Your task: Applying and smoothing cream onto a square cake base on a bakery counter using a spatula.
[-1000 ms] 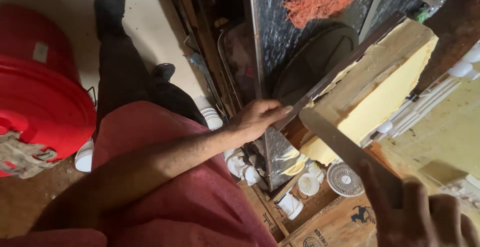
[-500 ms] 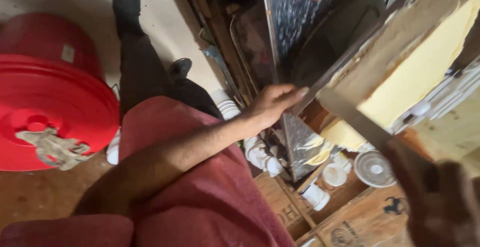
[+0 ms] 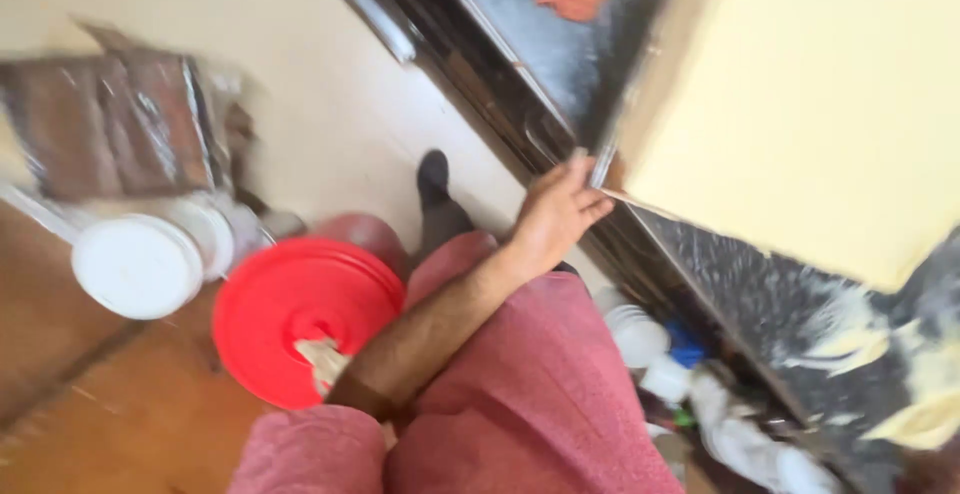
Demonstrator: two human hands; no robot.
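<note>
The yellow board, now filling the upper right, is steadied at its lower-left corner by the left hand (fingers flat, not closed), while the right hand is no longer seen.

- The view swings left: the red bucket lid slides toward centre.
- A white tub comes into view.
- The right hand and knife drop out of sight.

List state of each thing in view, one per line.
left hand: open, fingertips on the board's corner edge
right hand: not in view
pale yellow board: tilted, raised over the dark worktop
dark worktop: smeared with pale paste
red bucket: lid on, residue on top
white tub: lid on; blurred
</note>
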